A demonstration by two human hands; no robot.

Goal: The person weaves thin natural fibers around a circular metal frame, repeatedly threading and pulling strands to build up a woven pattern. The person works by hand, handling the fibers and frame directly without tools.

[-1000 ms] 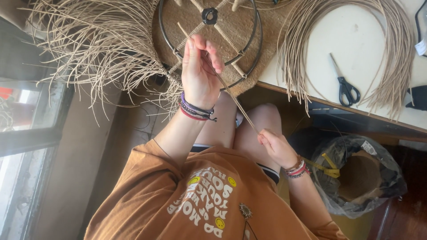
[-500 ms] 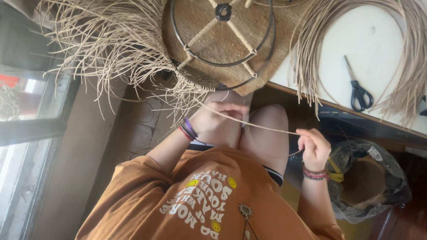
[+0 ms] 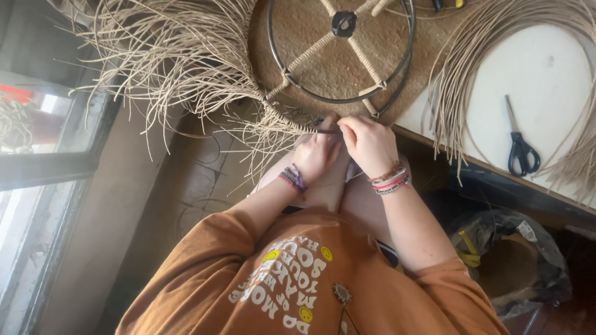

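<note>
A round metal ring frame (image 3: 273,59) with cord-wrapped spokes lies on a woven mat. A thick fringe of tan raffia strands (image 3: 180,56) hangs off its left rim. Both hands meet at the ring's lower edge. My left hand (image 3: 315,155) pinches strands against the ring, fingers closed. My right hand (image 3: 367,144) is closed on a strand at the same spot, touching the left hand. Bead bracelets sit on both wrists.
A loose bundle of long raffia (image 3: 478,68) loops over a white tabletop (image 3: 540,74) at right, with black-handled scissors (image 3: 520,146) on it. A plastic bag (image 3: 515,260) holding a woven item sits lower right. A window (image 3: 37,124) is at left.
My right hand, which held a strand stretched out to the right, has come up to the ring beside my left hand. The strand no longer spans between the hands.
</note>
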